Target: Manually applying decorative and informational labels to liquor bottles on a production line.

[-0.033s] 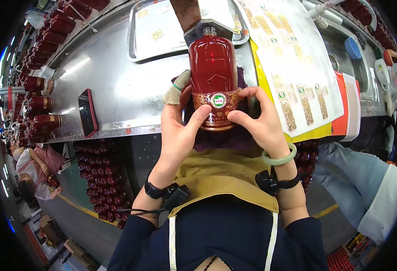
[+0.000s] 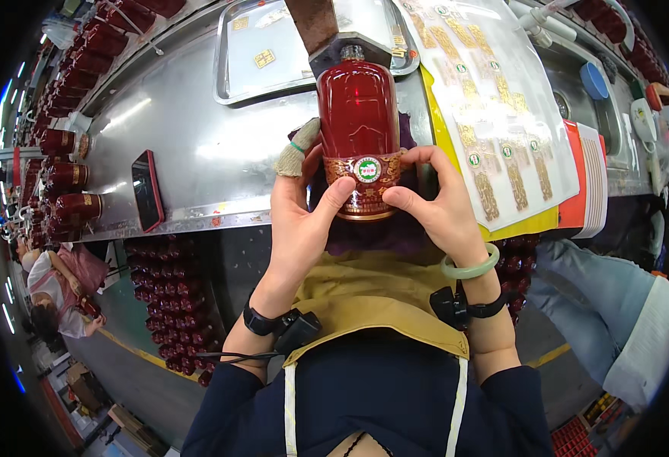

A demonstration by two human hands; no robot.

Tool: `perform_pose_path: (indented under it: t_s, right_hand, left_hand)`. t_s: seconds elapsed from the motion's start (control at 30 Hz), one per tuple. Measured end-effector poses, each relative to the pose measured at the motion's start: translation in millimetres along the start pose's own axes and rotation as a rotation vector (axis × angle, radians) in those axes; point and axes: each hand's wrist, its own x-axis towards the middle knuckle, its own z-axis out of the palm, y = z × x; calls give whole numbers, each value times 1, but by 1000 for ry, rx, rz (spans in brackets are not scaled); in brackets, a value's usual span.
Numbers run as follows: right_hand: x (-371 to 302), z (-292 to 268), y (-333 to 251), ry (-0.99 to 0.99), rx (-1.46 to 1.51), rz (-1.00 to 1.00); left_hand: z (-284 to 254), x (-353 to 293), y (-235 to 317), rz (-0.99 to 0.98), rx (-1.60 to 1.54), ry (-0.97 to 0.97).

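Note:
A dark red glass bottle [image 2: 359,110] lies on its back, its neck toward a dark metal holder [image 2: 350,47] at the bench's far side. Around its lower part runs a gold-patterned label band [image 2: 344,167] with a round green and white emblem. My left hand [image 2: 304,209] grips the bottle's left side, thumb pressed on the band. A cloth finger cover [image 2: 295,152] sits on one of its fingers. From the right, my right hand [image 2: 443,206] holds the band's edge, thumb on the front and fingers curled behind. Dark purple cloth [image 2: 407,133] shows beneath the bottle.
A metal tray [image 2: 232,76] with small gold pieces stands behind. On the right lies a white sheet [image 2: 494,114] of gold stickers. A red phone [image 2: 147,190] rests at left, near several bottles [image 2: 75,206]. A person [image 2: 60,282] works at far left; another's legs [image 2: 593,305] show at right.

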Motion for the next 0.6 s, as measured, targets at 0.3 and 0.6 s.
perform_pose_path:
  t_s: [0.3, 0.6]
  right_hand:
    - [-9, -7, 3, 231, 37, -228]
    - [-32, -15, -26, -131, -596, -975]
  left_hand:
    - [2, 0, 0, 13, -4, 7]
    - [1, 0, 1, 34, 24, -28]
